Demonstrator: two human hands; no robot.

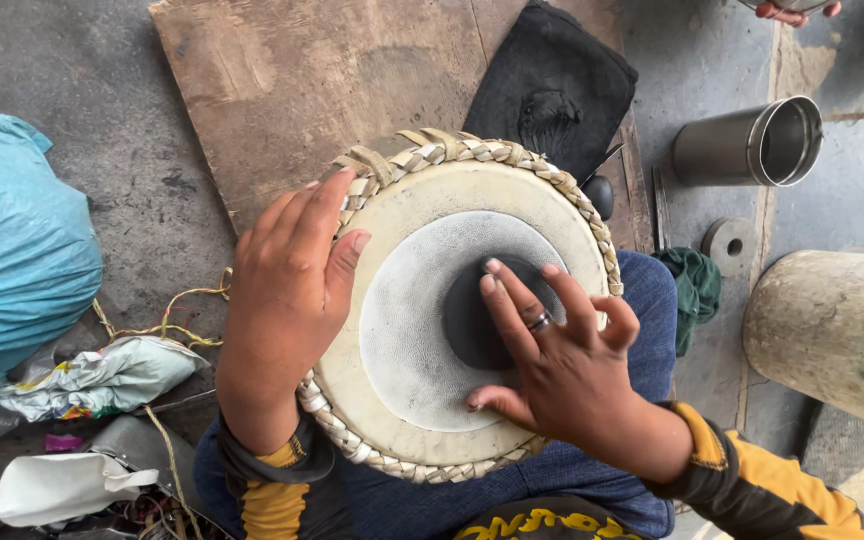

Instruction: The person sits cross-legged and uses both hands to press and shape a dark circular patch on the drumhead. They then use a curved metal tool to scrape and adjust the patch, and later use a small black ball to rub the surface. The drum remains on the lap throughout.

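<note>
Head view, looking straight down. Found on the lap, against blue trousers: a hand drum [422,400] with pale skin, grey inner ring and braided rim [512,155], tilted slightly toward the body. Left hand [287,290] laid open and flat over the left edge of the rim, fingers together, thumb on the skin, gripping nothing, bracing only. Right hand [562,370] spread open, ring on one finger, fingertips pressed down on a dark round piece [467,325] at the centre of the skin; cannot tell whether loose or part of the skin. Judged to be rubbing work on the centre. Recommended: press evenly through the flat of the fingers, work in small circles within the grey ring, brace the rim firmly so the drum does not rock. Also noted: wooden board [302,80] and black cloth [552,85] beyond the drum, metal cylinder [747,145] on its side to the right, blue bag [12,240] at left.
</note>
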